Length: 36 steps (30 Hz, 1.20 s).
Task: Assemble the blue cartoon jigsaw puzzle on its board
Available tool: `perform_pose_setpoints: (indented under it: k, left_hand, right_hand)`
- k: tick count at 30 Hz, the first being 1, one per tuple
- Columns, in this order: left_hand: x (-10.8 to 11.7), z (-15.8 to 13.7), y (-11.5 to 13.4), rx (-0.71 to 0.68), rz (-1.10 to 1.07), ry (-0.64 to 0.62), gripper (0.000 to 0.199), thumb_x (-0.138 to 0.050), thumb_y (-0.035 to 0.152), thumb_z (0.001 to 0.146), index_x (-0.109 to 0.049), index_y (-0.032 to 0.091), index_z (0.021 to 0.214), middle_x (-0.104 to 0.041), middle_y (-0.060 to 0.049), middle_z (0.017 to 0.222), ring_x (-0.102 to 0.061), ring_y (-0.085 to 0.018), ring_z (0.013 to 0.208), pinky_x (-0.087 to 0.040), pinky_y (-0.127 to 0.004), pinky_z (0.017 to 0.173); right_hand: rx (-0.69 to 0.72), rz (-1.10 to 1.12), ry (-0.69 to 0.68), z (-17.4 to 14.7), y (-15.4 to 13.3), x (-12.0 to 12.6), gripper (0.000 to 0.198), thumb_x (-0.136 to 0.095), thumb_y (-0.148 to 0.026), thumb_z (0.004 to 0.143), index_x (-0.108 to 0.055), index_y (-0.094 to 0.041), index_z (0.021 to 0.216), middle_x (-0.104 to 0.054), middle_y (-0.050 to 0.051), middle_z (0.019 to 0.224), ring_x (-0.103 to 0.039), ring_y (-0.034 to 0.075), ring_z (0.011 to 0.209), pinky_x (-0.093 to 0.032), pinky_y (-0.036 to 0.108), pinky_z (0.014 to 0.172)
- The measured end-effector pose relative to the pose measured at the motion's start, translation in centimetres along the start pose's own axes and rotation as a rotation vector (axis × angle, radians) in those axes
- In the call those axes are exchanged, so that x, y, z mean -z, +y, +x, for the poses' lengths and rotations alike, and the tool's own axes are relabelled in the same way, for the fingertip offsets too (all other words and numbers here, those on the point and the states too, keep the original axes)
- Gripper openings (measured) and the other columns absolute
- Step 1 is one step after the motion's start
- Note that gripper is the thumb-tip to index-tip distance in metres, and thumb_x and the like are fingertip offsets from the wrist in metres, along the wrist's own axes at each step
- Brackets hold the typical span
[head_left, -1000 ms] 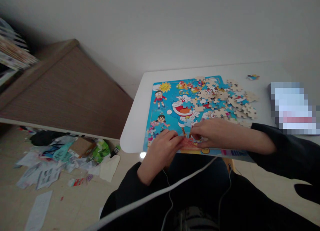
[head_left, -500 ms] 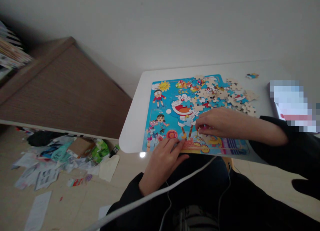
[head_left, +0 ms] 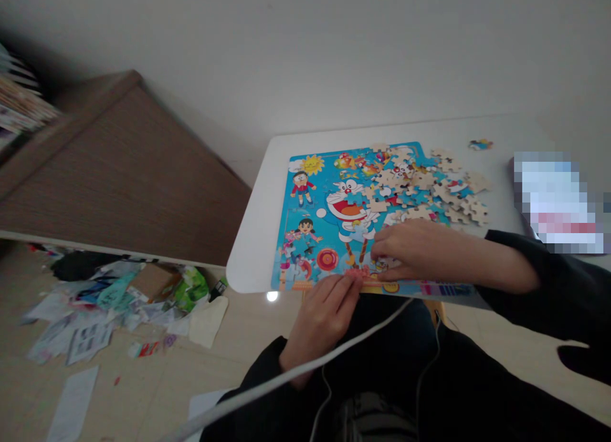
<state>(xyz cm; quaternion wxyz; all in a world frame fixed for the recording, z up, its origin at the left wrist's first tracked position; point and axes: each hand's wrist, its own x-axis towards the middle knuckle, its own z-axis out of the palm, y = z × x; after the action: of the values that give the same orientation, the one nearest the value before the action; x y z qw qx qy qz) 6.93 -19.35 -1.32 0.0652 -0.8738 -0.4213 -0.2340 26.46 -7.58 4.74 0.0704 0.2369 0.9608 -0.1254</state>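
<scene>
A jigsaw puzzle, blue with cartoon characters, lies in its tray on the white table. My right hand is closed in a pinch over its lower middle, with a small puzzle piece between thumb and fingers; the fingers partly hide the piece. Close beside it, my left hand rests with its fingers stretched out on the puzzle's near edge, touching the pink and orange strip. Loose puzzle pieces, many of them bare wood side up, are heaped over the upper right of the puzzle and onto the table.
One loose piece lies apart at the back. A phone with a blurred screen is on the right of the white table. A white cable crosses before my lap. A brown cabinet and a litter pile are at left.
My right hand has moved slightly down toward the puzzle's near edge. My left hand has shifted a little right, bringing its fingertips closer to the right hand.
</scene>
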Motion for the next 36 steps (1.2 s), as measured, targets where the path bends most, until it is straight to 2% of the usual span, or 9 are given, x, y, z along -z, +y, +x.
perform_pose_setpoints:
  k: [8,17,22,27,30,36]
  left_hand:
    - [-0.1,-0.6,0.6,-0.008,0.012,0.025,0.028,-0.040,0.009,0.094,-0.062,0.004,0.111,-0.070,-0.013,0.106,-0.066,-0.021,0.097,-0.059,-0.032,0.082]
    - [-0.1,-0.9,0.9,0.004,0.006,-0.015,0.031,-0.038,0.011,0.095,-0.061,0.006,0.115,-0.070,-0.012,0.110,-0.064,-0.020,0.105,-0.057,-0.031,0.089]
    - [0.1,-0.8,1.2,-0.014,-0.014,0.039,0.030,-0.038,0.010,0.095,-0.063,0.005,0.109,-0.071,-0.012,0.104,-0.066,-0.020,0.098,-0.058,-0.030,0.086]
    - [-0.6,-1.5,1.2,0.006,-0.050,0.106,0.024,-0.050,0.008,0.091,-0.062,0.005,0.111,-0.071,-0.012,0.107,-0.064,-0.021,0.106,-0.058,-0.033,0.090]
    - [-1.2,-2.0,1.2,0.037,-0.057,0.114,0.029,-0.056,0.006,0.087,-0.059,0.006,0.115,-0.069,-0.013,0.113,-0.060,-0.023,0.115,-0.056,-0.036,0.093]
    - [-1.5,-2.2,1.0,0.056,-0.045,0.116,0.032,-0.055,0.006,0.087,-0.058,0.009,0.118,-0.069,-0.012,0.112,-0.063,-0.022,0.111,-0.057,-0.035,0.091]
  right_hand:
    - [-0.003,-0.102,0.054,0.0,-0.5,-0.8,0.015,-0.062,-0.034,0.084,-0.066,-0.020,0.082,-0.066,0.005,0.076,-0.062,0.018,0.066,-0.026,0.028,0.051]
    - [0.012,-0.113,0.098,-0.2,-0.4,-1.0,0.021,-0.061,-0.041,0.085,-0.064,-0.020,0.087,-0.065,0.004,0.075,-0.059,0.017,0.062,-0.022,0.029,0.050]
    - [0.028,-0.105,0.095,-0.2,-0.4,-1.1,0.022,-0.061,-0.041,0.085,-0.063,-0.019,0.089,-0.065,0.004,0.075,-0.059,0.017,0.064,-0.023,0.029,0.051]
    - [0.032,-0.097,0.088,-0.3,-0.3,-0.9,0.020,-0.060,-0.039,0.086,-0.063,-0.019,0.086,-0.064,0.004,0.075,-0.058,0.016,0.062,-0.023,0.028,0.052]
    - [0.032,-0.099,0.080,-0.2,-0.3,-0.8,0.019,-0.060,-0.038,0.086,-0.063,-0.019,0.085,-0.065,0.004,0.075,-0.058,0.016,0.063,-0.022,0.028,0.052]
    - [0.023,-0.079,0.067,0.0,-0.2,-0.8,0.019,-0.060,-0.038,0.085,-0.063,-0.019,0.085,-0.065,0.003,0.073,-0.059,0.016,0.062,-0.022,0.028,0.051]
